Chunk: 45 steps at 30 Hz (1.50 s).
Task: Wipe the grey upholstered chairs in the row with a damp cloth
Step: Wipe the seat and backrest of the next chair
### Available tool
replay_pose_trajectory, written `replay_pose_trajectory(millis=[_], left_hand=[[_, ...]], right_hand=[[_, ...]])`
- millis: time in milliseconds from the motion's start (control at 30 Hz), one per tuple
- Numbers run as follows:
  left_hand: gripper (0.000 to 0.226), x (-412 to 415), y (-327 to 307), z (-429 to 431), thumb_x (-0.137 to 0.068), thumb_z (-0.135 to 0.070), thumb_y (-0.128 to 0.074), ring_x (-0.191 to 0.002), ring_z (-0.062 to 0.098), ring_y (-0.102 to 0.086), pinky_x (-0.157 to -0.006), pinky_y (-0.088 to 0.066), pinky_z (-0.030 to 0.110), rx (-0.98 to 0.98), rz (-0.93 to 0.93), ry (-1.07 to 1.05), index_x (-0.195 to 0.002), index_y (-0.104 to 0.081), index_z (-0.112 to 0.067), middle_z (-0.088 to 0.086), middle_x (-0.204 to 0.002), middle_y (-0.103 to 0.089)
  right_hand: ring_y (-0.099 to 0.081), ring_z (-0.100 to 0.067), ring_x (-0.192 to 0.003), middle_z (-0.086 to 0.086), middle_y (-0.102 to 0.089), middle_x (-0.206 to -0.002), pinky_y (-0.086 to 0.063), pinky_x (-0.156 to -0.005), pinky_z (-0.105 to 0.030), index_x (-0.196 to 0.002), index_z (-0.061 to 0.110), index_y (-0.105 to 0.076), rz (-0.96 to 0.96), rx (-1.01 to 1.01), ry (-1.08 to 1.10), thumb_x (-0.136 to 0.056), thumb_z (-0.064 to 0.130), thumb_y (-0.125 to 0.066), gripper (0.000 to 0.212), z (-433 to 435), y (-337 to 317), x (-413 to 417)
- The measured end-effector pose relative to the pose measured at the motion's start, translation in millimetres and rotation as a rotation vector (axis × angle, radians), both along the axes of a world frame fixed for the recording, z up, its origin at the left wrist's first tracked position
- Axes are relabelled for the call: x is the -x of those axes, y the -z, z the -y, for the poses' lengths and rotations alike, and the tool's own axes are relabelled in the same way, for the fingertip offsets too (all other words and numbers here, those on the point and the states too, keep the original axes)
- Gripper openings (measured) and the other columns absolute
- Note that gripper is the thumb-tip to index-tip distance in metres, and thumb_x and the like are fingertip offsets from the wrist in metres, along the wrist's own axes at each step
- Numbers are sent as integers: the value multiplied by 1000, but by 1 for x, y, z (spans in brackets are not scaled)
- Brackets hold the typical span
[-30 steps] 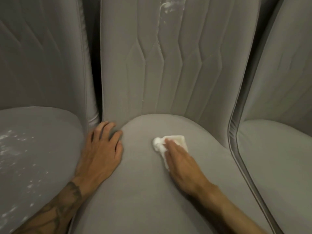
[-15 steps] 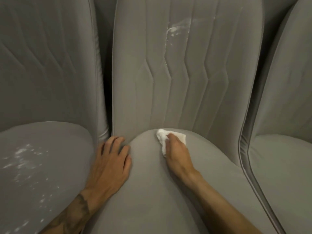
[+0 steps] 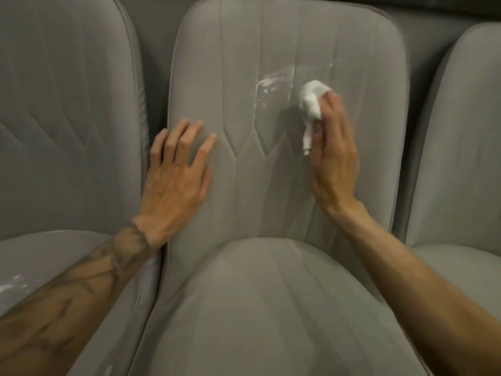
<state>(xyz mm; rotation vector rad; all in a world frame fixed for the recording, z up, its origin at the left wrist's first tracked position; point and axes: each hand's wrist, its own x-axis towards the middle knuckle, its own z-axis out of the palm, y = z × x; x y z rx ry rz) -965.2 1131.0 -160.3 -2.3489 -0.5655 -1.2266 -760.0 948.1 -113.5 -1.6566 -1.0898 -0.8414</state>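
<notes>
The cloth (image 3: 311,100), a white bunched wad with a twisted tail hanging from it, sits high on the backrest (image 3: 244,50) of the middle chair, just to the right of a white smear (image 3: 273,82) streaked across the stitched panels. So the step in hand, by my reading, is the backrest of this middle chair, with the smear as the target. The next move looks like a short sweep leftward across that mark, with firm pressure so the wad does not skate over the seams, and probably a second pass along the faint streak running down the stitch line below it

The right hand (image 3: 333,164) reaches up from the lower right, seen nearly edge-on, fingers long, straight and pressed together, pushing the wad against the upholstery from the fingertips; the thumb is tucked behind the cloth's tail and I cannot tell whether it hooks it. The left hand (image 3: 176,175) lies flat on the left side of the same backrest, fingers spread, palm down, bracing, the tattooed forearm coming in from the lower left

Below them the middle seat cushion (image 3: 271,308) shows no marks I can make out. The left chair (image 3: 67,104) carries white specks (image 3: 13,286) on its seat, so that one looks unfinished, and the right chair (image 3: 461,131) stands close beside, only partly in view
</notes>
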Motion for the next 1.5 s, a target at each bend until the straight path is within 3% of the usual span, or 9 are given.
replay_pose_trajectory(millis=[133, 367, 500, 600, 800, 967, 1200, 1367, 1500], left_hand=[[62, -22, -21, -13, -102, -32, -49, -158, 33, -20, -128, -16, 55, -41, 13, 1, -161, -32, -18, 13, -168, -28], [62, -26, -14, -22, -102, -35, -46, -158, 33, -22, -127, -17, 58, -101, 56, 4, -161, -33, -20, 10, -169, -26], [63, -26, -13, -23, -101, -33, -47, -158, 34, -21, -126, -17, 58, -104, 62, 11, -161, -34, -19, 11, -169, -27], [64, -26, -12, -23, -100, -32, -47, -158, 33, -21, -126, -17, 58, -109, 66, 1, -161, -34, -20, 10, -170, -26], [62, -25, -12, -22, -102, -34, -42, -159, 34, -21, -127, -16, 59, -103, 59, 3, -161, -33, -20, 10, -170, -25], [62, -26, -14, -20, -102, -34, -41, -158, 34, -22, -126, -18, 60, -95, 53, 4, -161, -34, -19, 11, -170, -27], [61, -27, -13, -24, -102, -33, -41, -158, 35, -23, -126, -18, 60, -113, 68, 14, -161, -35, -19, 11, -169, -27], [62, -28, -12, -25, -102, -35, -41, -159, 33, -22, -127, -17, 59, -109, 75, 14, -161, -34, -20, 10, -170, -26], [62, -28, -11, -24, -101, -34, -42, -159, 32, -22, -127, -18, 59, -104, 81, 13, -161, -34, -21, 9, -170, -26]], right_hand=[[-25, -29, -152, -19, -30, -161, -26, -122, -50, -150, -2, -38, 299, 346, -44, -107, 3, -42, 43, -5, 46, -17], [-23, -33, -152, -23, -27, -161, -24, -124, -47, -152, -4, -32, 415, 353, 164, -109, 8, -43, 46, -9, 13, -39], [-18, -28, -154, -18, -21, -164, -21, -126, -45, -156, 1, -24, 319, 231, 231, -110, 17, -35, 50, -19, -48, -55], [-16, -25, -155, -16, -20, -165, -17, -126, -48, -157, 3, -24, 222, 145, 235, -111, 19, -32, 49, -33, -48, -37], [-14, -25, -155, -14, -18, -166, -14, -127, -42, -157, 5, -23, 287, 342, 203, -111, 22, -35, 51, -3, -37, -42], [-13, -26, -155, -16, -17, -166, -13, -127, -45, -158, 4, -19, 202, 183, 281, -110, 22, -28, 52, -18, -100, -67], [-12, -22, -156, -11, -18, -167, -10, -128, -40, -158, 7, -22, 237, 340, 241, -110, 16, -34, 50, 17, -44, -54], [-18, -27, -154, -16, -20, -165, -12, -128, -41, -158, 5, -21, 139, 160, 235, -107, 28, -21, 55, -4, -109, -75], [-20, -26, -154, -15, -25, -164, -17, -125, -50, -156, 4, -28, 162, 135, 213, -110, 17, -31, 48, -12, -69, -54]])
